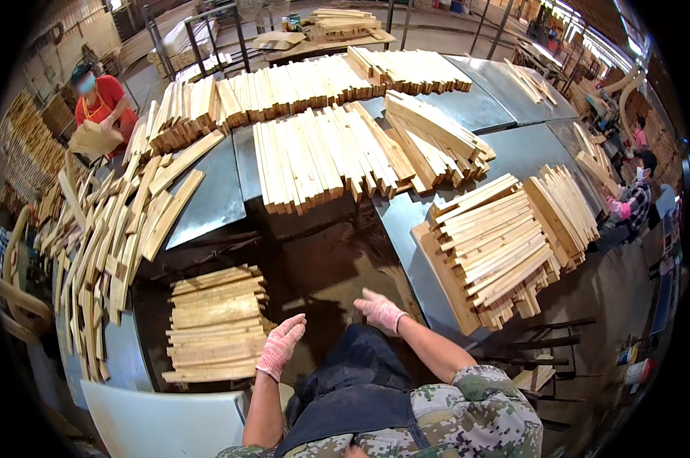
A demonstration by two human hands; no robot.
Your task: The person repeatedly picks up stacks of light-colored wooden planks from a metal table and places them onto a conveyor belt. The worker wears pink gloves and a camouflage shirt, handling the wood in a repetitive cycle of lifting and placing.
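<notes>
Fingers of both pink-gloved hands, left hand (281, 346) and right hand (380, 310), loose, empty; stack of pale flat wooden slats (215, 324) just left of left fingers.

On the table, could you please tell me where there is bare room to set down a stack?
Free: the dark patch ahead of both gloved hands, bordered by the left stack, the middle slats and the right stack. Also the grey sheet beside the loose slats. The far side and the left edge are crowded.

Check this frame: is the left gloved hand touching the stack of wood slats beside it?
Apart. The head view shows the left hand raised, with dark table visible between its fingers and the stack of slats.
</notes>
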